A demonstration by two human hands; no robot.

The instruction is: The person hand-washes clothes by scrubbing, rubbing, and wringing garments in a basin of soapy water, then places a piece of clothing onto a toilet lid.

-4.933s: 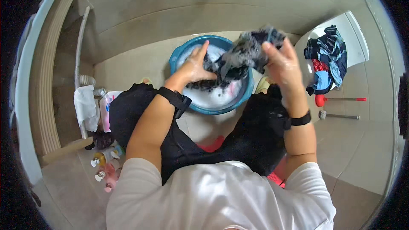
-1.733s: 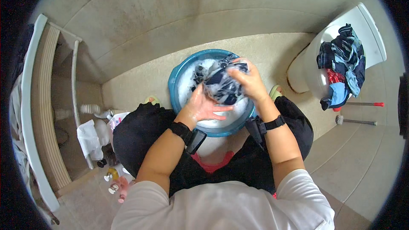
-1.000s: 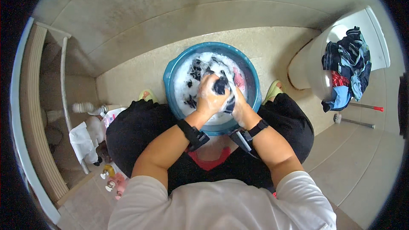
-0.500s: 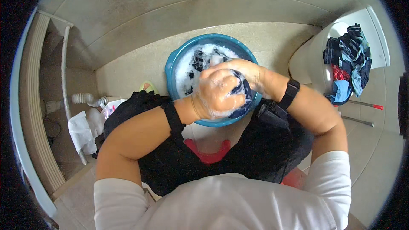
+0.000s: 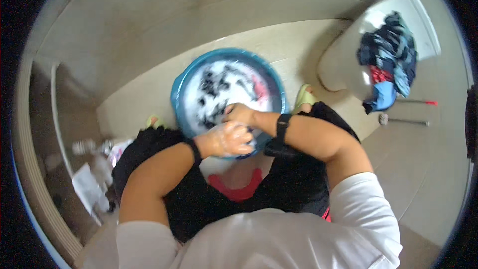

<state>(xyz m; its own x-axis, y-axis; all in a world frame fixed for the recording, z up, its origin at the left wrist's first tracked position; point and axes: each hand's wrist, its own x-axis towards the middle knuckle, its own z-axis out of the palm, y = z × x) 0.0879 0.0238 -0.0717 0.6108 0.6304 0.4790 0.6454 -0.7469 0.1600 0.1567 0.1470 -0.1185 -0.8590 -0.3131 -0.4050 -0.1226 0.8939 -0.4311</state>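
Observation:
A round blue basin [image 5: 179,100] full of white suds stands on the floor between my knees. Dark clothes [image 5: 211,83] lie in the foam, with a pinkish-red cloth [image 5: 260,89] toward the right wall. Over the basin's near rim, my left hand [image 5: 230,139] is foamy and curled round a dark navy garment, mostly hidden beneath the fingers. Just beyond it, my right hand [image 5: 241,114] is closed over the suds, with a bit of dark cloth at its fingers. Motion blurs both hands slightly.
A white toilet [image 5: 343,62] at the right bears a heap of dark, red and light-blue clothes [image 5: 391,57] on its lid. Left are a pale pipe [image 5: 59,114] and a white plastic bag [image 5: 88,184]. Green slippers [image 5: 304,97] flank the basin; a red stool edge [image 5: 236,192] shows below.
My hands, pressed together round the navy garment over the basin, have come lower and nearer to me. The right hand has shifted left over the suds. The pinkish-red cloth is now uncovered.

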